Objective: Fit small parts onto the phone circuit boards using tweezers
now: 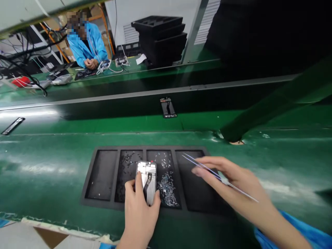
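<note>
My left hand [140,207] is closed around an opened phone body [147,180], held upright over a black tray [88,180] with four long compartments. My right hand [233,183] pinches a pair of thin metal tweezers [207,169], their tips pointing left over the tray's right compartment. The two middle compartments hold several tiny silvery parts [167,188]. The left compartment and the right one look bare.
The tray lies on a green belt [52,162]. Another phone part [168,107] rides a farther belt, and a dark strip [12,125] lies at far left. A person in a blue coat [86,45] works across the line. Black trays [162,38] are stacked behind.
</note>
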A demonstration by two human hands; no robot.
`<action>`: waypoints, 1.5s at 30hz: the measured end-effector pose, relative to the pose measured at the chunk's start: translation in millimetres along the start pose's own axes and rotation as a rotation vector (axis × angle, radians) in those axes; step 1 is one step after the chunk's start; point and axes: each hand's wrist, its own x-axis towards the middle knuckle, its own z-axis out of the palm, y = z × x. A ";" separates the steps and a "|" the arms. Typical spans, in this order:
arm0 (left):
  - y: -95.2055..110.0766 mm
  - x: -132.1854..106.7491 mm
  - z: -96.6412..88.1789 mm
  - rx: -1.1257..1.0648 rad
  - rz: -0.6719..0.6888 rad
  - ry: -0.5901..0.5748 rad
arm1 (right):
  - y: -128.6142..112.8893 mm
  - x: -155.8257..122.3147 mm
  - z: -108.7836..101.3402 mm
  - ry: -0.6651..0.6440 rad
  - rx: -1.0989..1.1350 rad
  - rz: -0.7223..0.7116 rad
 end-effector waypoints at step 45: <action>-37.3 85.2 -45.6 0.071 1.161 -0.568 | 21.4 83.2 70.1 -0.323 0.031 -0.168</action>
